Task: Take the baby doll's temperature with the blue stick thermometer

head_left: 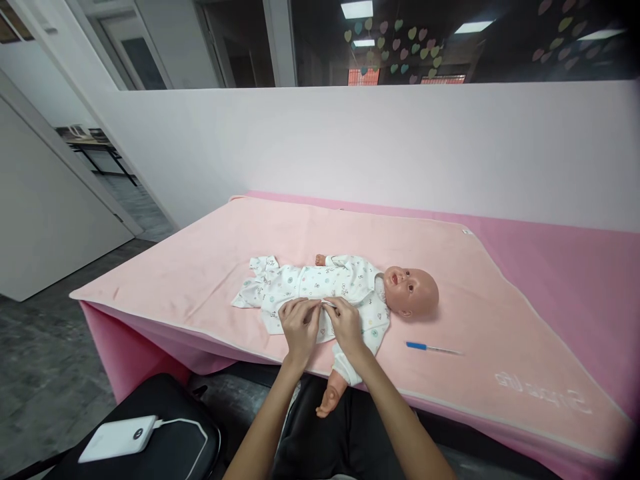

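Note:
A baby doll (pixel 413 292) lies on its back with its head to the right, dressed in a white patterned baby outfit (pixel 295 283). My left hand (pixel 301 321) and my right hand (pixel 344 323) meet at the near side of the doll's waist. The fingers of both are pinched on the edge of the outfit, the fingertips close together. What exactly lies between them is too small to make out. One bare doll arm (pixel 331 393) sticks out of its sleeve over the table's near edge, between my forearms.
A peach blanket (pixel 200 260) covers the pink-clothed table (pixel 560 267). A blue-capped pen (pixel 433 348) lies near the doll's head. At lower left, a white power bank (pixel 119 439) with a cable rests on a black bag (pixel 165 407). A white wall (pixel 375 147) stands behind.

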The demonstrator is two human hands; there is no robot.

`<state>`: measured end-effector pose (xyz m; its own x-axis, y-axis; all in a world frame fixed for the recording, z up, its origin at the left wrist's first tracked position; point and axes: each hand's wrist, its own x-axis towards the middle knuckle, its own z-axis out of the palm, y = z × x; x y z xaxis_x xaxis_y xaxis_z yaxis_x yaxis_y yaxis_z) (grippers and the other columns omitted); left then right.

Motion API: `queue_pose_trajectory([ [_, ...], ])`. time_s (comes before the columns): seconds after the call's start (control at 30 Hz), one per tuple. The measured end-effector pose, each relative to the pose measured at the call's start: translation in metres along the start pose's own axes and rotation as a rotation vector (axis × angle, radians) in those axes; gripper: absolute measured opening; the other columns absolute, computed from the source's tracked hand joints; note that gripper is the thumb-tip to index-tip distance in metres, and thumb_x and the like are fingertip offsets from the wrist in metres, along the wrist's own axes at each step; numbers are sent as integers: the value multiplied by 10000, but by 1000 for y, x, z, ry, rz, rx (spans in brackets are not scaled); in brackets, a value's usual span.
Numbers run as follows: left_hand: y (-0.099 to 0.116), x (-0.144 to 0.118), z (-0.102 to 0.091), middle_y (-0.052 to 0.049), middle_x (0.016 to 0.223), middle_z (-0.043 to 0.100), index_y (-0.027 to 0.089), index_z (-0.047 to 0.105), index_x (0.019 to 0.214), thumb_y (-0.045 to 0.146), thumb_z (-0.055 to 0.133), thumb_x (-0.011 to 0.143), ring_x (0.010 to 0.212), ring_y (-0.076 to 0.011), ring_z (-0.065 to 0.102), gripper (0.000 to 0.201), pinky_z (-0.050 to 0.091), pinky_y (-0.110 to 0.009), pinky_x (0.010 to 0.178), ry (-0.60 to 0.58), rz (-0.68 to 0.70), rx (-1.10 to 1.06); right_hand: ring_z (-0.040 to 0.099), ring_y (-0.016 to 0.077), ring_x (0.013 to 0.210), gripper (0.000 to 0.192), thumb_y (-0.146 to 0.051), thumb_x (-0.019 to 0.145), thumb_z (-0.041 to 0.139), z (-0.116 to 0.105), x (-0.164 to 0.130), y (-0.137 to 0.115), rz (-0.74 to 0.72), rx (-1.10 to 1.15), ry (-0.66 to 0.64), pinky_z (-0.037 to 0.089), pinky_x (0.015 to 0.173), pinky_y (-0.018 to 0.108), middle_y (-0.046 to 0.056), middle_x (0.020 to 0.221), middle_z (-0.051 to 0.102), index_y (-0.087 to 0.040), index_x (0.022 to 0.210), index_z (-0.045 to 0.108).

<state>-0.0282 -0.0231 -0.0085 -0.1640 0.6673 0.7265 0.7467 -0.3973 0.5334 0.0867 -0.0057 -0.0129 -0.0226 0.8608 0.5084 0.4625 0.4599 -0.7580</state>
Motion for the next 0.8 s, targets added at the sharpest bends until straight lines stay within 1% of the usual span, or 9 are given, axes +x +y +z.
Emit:
queue_pose_trajectory([
  [0.1,2,0,-2,-23,852,677,225,658,863,265,522,855,934,-199,549,143,349,-381,881,-60,-5,15,614,159,789,200,-267,876,458,-1,-1,-2,21,-40,-2,468,749,279,40,850,664,-189,892,641],
  [0.23,6,1,-3,-35,871,663,210,636,847,269,485,871,914,-203,532,163,344,-377,864,-139,-22,18,613,168,804,208,-248,869,445,0,-1,-4,47,-84,23,470,754,293,50,859,665,-187,901,641],
  [0.3,8,2,-4,-37,869,653,204,622,850,268,467,879,898,-203,523,170,345,-370,848,-157,-43,13,614,171,811,204,-242,859,452,1,-1,-4,57,-81,41,475,755,298,54,869,666,-188,906,643],
  [0.4,8,3,-4,-38,870,644,201,609,866,272,461,883,892,-206,510,165,339,-366,834,-149,-66,18,610,177,843,207,-232,852,454,0,-1,-6,73,-45,84,485,753,299,61,902,663,-183,930,639],
  [0.47,7,3,-3,-39,881,642,200,604,882,275,468,880,902,-210,505,156,333,-368,840,-128,-84,26,603,179,882,224,-245,858,446,-2,-2,-8,97,-11,162,491,752,297,73,952,655,-173,968,627],
  [0.53,4,3,-2,-40,894,643,199,600,897,273,477,875,914,-215,503,146,328,-372,850,-99,-106,33,599,182,903,248,-269,867,434,-5,-4,-9,130,16,279,495,745,297,90,994,642,-160,1006,609],
  [0.63,0,2,-1,-41,900,642,199,602,897,243,480,865,920,-221,506,134,326,-379,854,-43,-130,54,606,179,858,279,-292,876,415,-16,-13,-7,171,45,445,504,684,291,116,1026,622,-147,1049,578],
  [0.73,-2,6,1,-49,909,634,201,613,890,179,462,848,931,-224,513,159,329,-387,861,7,-123,71,609,163,772,284,-295,875,414,-39,-33,2,173,37,572,505,603,276,141,1090,590,-144,1068,557],
  [0.8,1,14,3,-53,917,623,203,619,899,143,445,835,944,-221,518,195,343,-383,868,2,-84,41,608,170,769,270,-294,870,425,-63,-51,14,167,-60,638,507,619,285,146,1085,591,-146,1044,568],
])
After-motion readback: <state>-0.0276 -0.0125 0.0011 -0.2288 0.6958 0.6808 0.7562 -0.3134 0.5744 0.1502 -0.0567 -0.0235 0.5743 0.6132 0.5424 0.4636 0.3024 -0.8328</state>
